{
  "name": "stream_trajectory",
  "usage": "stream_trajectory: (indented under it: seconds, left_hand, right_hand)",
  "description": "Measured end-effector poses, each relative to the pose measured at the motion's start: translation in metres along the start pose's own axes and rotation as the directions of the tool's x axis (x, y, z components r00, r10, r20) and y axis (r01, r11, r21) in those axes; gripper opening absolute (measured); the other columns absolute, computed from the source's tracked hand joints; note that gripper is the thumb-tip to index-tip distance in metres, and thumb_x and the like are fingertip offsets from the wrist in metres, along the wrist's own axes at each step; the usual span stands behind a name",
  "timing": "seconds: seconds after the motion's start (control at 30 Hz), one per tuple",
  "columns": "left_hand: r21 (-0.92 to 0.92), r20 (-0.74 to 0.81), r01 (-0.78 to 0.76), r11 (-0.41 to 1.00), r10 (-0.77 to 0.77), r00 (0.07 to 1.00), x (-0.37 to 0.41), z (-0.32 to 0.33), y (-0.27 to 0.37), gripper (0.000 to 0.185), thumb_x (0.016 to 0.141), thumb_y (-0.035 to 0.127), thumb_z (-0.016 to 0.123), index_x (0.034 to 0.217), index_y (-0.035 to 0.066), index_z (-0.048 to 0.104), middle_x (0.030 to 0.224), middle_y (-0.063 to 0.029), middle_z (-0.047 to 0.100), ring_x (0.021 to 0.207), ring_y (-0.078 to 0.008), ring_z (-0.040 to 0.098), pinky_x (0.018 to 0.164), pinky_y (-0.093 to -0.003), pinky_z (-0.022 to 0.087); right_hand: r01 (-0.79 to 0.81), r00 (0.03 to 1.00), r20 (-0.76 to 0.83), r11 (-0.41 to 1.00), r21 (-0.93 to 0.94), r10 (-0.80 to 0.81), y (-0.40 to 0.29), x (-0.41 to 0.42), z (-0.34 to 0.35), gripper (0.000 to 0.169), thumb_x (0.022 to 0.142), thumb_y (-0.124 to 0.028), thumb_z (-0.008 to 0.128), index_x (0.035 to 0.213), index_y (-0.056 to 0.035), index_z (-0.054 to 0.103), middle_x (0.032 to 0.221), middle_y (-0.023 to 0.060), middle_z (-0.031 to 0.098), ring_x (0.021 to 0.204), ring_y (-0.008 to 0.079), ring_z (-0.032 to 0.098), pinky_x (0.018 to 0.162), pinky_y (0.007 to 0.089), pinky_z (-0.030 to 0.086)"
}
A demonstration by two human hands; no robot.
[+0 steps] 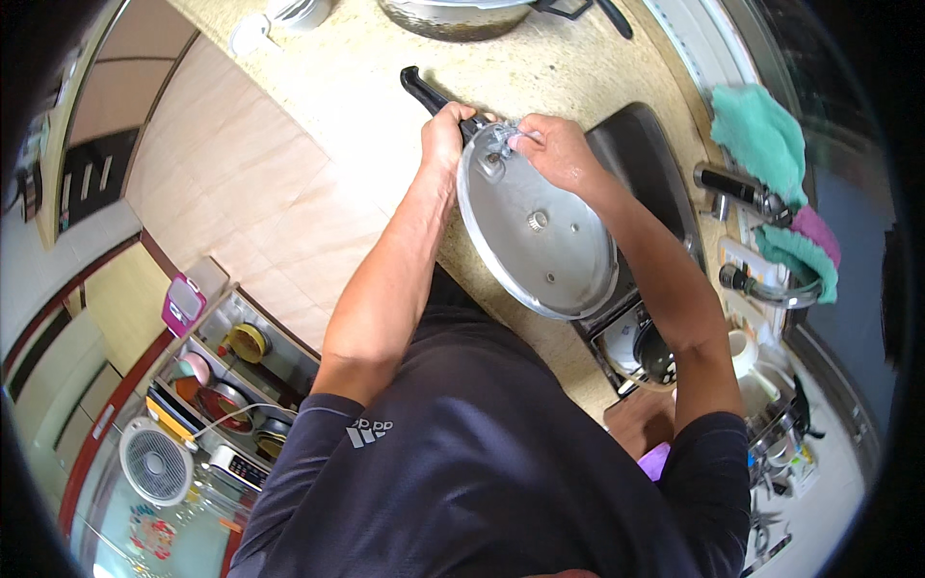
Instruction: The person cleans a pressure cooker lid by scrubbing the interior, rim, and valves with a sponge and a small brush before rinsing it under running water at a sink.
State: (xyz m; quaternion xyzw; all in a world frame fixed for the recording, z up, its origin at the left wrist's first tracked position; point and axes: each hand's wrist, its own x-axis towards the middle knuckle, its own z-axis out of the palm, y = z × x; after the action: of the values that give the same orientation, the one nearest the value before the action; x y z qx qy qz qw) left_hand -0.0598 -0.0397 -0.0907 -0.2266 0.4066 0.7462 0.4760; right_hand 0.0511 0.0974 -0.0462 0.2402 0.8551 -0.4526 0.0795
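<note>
A metal pressure cooker lid (535,246) is tilted with its underside showing, partly over the counter and the dark sink (639,152). My left hand (444,141) grips it where its black handle (423,88) joins the rim. Against the inner surface beside the handle, my right hand (555,150) pinches a greyish scrubbing pad (504,134). Small fittings and holes dot the lid's underside. Some wet or soapy spots show on the back of my right hand.
A large metal pot (462,18) stands at the counter's far edge, near a white container (300,11). Right of the sink are a faucet (737,186) and green cloths (759,137). Dishes crowd a rack (773,390) at the lower right.
</note>
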Motion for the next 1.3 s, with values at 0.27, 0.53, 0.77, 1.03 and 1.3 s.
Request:
stream_trajectory:
  seconds: [0.27, 0.53, 0.77, 1.03, 1.3]
  left_hand:
    - [0.201, 0.305, -0.397, 0.896, 0.328, 0.894, -0.055, 0.049, -0.064, 0.031, 0.079, -0.002, 0.051, 0.109, -0.004, 0.06, 0.117, -0.0181, 0.064, 0.109, -0.0267, 0.06, 0.1, -0.037, 0.045]
    - [0.536, 0.604, -0.623, 0.57, 0.257, 0.755, -0.092, 0.053, -0.113, 0.063, 0.081, 0.005, 0.066, 0.141, 0.004, 0.045, 0.154, -0.0237, 0.036, 0.147, -0.035, 0.027, 0.118, -0.041, 0.025]
    - [0.812, 0.57, -0.539, 0.224, -0.112, 0.814, -0.118, 0.047, -0.1, 0.079, 0.085, 0.004, 0.063, 0.151, -0.007, 0.024, 0.148, -0.0249, 0.043, 0.138, -0.0311, 0.043, 0.111, -0.0363, 0.038]
    - [0.982, 0.127, -0.021, 0.189, -0.569, 0.813, -0.108, 0.068, -0.073, 0.036, 0.091, 0.019, 0.071, 0.11, -0.011, 0.061, 0.093, -0.017, 0.069, 0.077, -0.0194, 0.07, 0.065, -0.0292, 0.058]
    - [0.995, -0.076, 0.044, -0.088, -0.404, 0.911, -0.083, 0.062, -0.109, 0.043, 0.083, 0.008, 0.072, 0.114, -0.007, 0.046, 0.088, -0.0152, 0.064, 0.067, -0.019, 0.065, 0.045, -0.0316, 0.051]
  right_hand:
    - [-0.305, 0.849, 0.144, 0.249, 0.919, 0.509, 0.002, -0.07, -0.022, 0.018, 0.089, -0.02, 0.074, 0.095, -0.004, 0.068, 0.084, 0.0019, 0.066, 0.071, 0.0108, 0.06, 0.06, 0.0267, 0.049]
    - [-0.221, 0.852, 0.106, 0.169, 0.961, 0.512, 0.037, -0.123, -0.027, 0.021, 0.088, -0.018, 0.074, 0.102, -0.0022, 0.066, 0.093, 0.0057, 0.065, 0.08, 0.0139, 0.06, 0.071, 0.0312, 0.052]
    - [-0.148, 0.923, 0.079, 0.159, 0.976, 0.376, 0.096, -0.146, -0.003, 0.048, 0.09, -0.022, 0.072, 0.128, 0.0007, 0.054, 0.111, 0.007, 0.063, 0.096, 0.0142, 0.06, 0.082, 0.0333, 0.049]
    - [-0.083, 0.838, -0.268, 0.597, 0.798, 0.475, 0.092, -0.152, 0.04, 0.049, 0.088, -0.024, 0.072, 0.124, 0.0075, 0.059, 0.118, 0.0182, 0.066, 0.105, 0.0237, 0.061, 0.092, 0.035, 0.047]
    - [-0.101, 0.692, -0.595, 0.871, 0.482, 0.41, 0.054, -0.147, 0.057, 0.033, 0.089, -0.02, 0.066, 0.115, 0.001, 0.064, 0.106, 0.023, 0.07, 0.101, 0.0373, 0.067, 0.09, 0.0412, 0.05]
